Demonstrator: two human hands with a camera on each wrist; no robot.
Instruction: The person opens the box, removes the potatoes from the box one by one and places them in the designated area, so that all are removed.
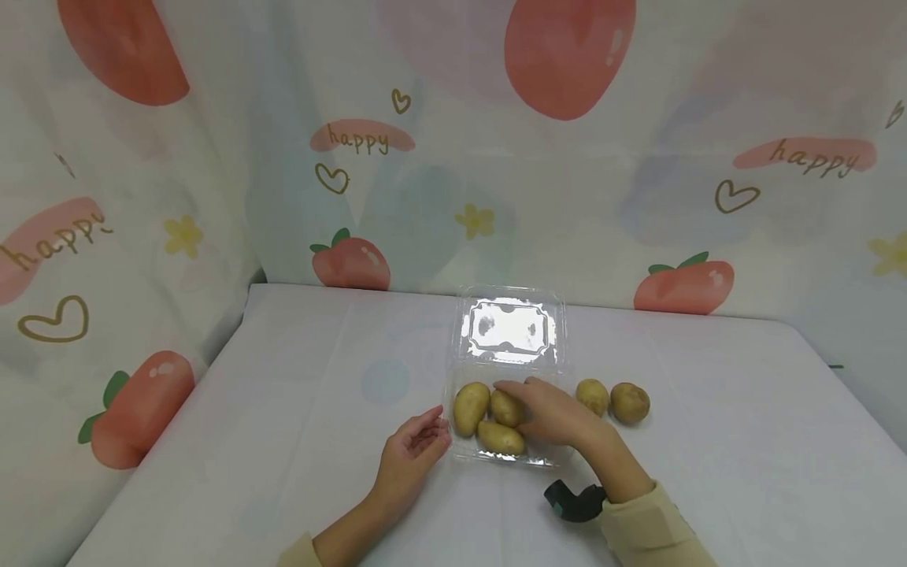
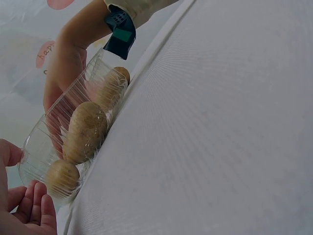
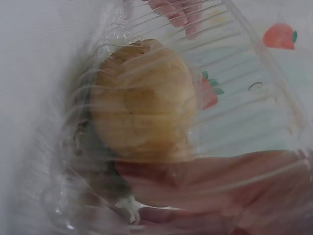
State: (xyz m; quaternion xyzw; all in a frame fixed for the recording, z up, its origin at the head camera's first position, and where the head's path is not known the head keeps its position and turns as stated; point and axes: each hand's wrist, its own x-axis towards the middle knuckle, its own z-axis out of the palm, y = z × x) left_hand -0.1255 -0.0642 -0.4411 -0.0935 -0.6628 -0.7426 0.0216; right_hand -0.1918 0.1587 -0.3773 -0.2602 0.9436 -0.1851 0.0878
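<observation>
A clear plastic clamshell container (image 1: 542, 457) lies with its lid raised at the back. Inside are an oval potato (image 1: 471, 409) at the left and another potato (image 1: 501, 439) at the front. My right hand (image 1: 553, 411) reaches into the container and grips a third potato (image 1: 506, 408), with fingers over its top and side. In the right wrist view a potato (image 3: 144, 100) shows through the ribbed wall. Beside the container's left wall is my left hand (image 1: 413, 453), its fingertips touching the plastic and its fingers loosely bent. The left wrist view shows these fingers (image 2: 36, 205) outside the wall.
Two potatoes, one nearer (image 1: 592, 397) and one farther right (image 1: 630, 403), sit on the white tablecloth (image 1: 723, 441) right of the container. A black curved device (image 1: 575, 502) is at the right sleeve. A printed curtain (image 1: 439, 181) hangs behind the table.
</observation>
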